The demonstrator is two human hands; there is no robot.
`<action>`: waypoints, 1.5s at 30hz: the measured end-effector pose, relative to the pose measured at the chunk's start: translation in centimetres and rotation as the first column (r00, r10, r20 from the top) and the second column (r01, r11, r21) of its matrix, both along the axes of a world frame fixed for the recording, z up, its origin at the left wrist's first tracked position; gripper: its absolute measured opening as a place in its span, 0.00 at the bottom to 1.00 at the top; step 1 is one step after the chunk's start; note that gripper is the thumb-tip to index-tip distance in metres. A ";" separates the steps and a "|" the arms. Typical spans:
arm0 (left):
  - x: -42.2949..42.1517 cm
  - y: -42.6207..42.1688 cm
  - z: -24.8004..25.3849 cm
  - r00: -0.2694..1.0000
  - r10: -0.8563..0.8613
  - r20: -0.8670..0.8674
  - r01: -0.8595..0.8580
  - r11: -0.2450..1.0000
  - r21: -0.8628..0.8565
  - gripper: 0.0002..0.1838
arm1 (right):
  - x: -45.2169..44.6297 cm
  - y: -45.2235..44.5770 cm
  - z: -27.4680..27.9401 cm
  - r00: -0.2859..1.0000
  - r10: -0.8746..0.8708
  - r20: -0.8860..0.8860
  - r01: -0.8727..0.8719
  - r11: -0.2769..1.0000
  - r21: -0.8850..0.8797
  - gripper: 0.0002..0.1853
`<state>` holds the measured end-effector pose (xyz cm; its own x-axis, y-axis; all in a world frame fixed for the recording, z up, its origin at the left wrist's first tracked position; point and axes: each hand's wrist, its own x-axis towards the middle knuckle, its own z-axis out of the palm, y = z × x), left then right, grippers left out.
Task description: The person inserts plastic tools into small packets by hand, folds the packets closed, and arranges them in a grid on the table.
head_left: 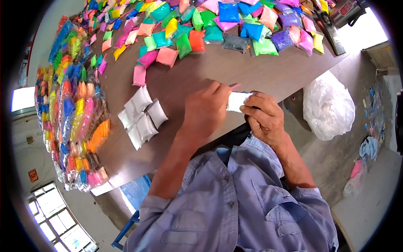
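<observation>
A small white packet [238, 101] is stretched between my two hands above the table's near edge. My left hand [206, 108] is closed at the packet's left end, its fingers slightly blurred. A thin pink strip [236, 86] sticks out beside its fingertips. My right hand [265, 115] pinches the packet's right end between thumb and fingers. To the left of my hands, several white packets [143, 119] lie together on the brown table [168, 88].
Many colourful packets [168, 56] cover the table's far side. Bundled bags of coloured pieces [73, 109] line the left edge. A metal mug [347, 12] and a dark long tool [333, 38] are at the far right. A white plastic bag [328, 106] hangs right of the table.
</observation>
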<state>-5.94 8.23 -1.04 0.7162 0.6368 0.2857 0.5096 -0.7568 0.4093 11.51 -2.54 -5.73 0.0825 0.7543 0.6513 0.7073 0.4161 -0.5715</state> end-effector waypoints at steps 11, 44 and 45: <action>-0.6 0.3 0.6 0.994 -0.053 -0.098 0.057 0.997 0.044 0.08 | 0.1 0.3 -0.1 1.000 -0.003 -0.020 0.003 1.000 0.011 0.12; 0.5 -0.5 1.9 0.967 -0.231 -0.106 0.241 0.966 0.096 0.05 | -0.1 -0.1 -0.4 1.000 -0.007 0.021 0.007 1.000 0.021 0.11; 0.6 -0.4 2.0 0.965 -0.227 -0.128 0.242 0.963 0.121 0.05 | -0.1 -0.1 -0.5 1.000 -0.008 0.025 0.008 1.000 0.015 0.11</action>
